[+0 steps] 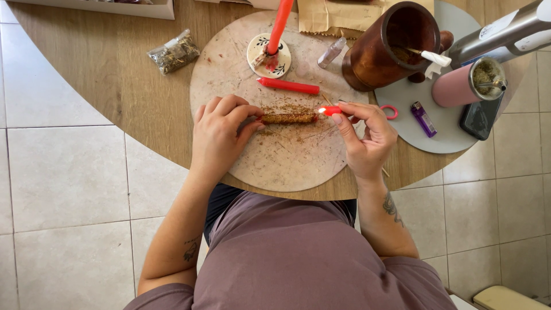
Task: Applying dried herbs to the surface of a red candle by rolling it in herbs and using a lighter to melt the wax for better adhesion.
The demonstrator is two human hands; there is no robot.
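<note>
At the centre of the frame a red candle coated in dried herbs [288, 118] lies flat on a round pale board [275, 166], its long axis running left to right across the picture. Its left end is pinched under the fingertips of the left hand [221, 133], which arches over the board with the thumb tucked against the candle. The bare red tip points to the frame's right, where the right hand [367, 138] grips it between thumb and forefinger; a small bright spot shows at that tip, and whether it is a flame or a glint cannot be told. Loose herb crumbs [287, 106] are scattered on the board around the candle.

Just above, a second, clean red candle [288, 85] lies nearly parallel, tilted slightly down to the right. Higher still, a tall red candle [279, 23] stands in a small white painted holder [268, 55]. A clear bag of herbs [173, 53] rests on the wooden tabletop [115, 74] at upper left. At upper right sit a brown wooden mortar [390, 49], a pink cup packed with herb and a metal straw [468, 83], a purple lighter [423, 119] and a dark phone [479, 117].
</note>
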